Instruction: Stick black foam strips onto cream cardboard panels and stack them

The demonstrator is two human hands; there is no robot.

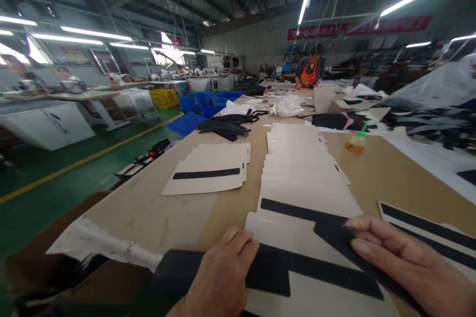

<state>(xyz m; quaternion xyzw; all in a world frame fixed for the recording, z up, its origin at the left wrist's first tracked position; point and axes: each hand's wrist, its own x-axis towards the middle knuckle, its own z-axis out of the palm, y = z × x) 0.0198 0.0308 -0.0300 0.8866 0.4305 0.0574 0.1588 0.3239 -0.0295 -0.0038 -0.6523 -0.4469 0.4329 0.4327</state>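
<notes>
Black strip (320, 273) could set crooked on the cream card (282, 230) — my left hand (219, 277) and right hand (412, 265) only press flat, fingers together, gripping nothing.

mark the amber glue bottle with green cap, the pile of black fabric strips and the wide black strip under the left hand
amber glue bottle (355, 145): head view, body
pile of black fabric strips (225, 128): head view, middle
wide black strip (271, 271): head view, broad part
</notes>
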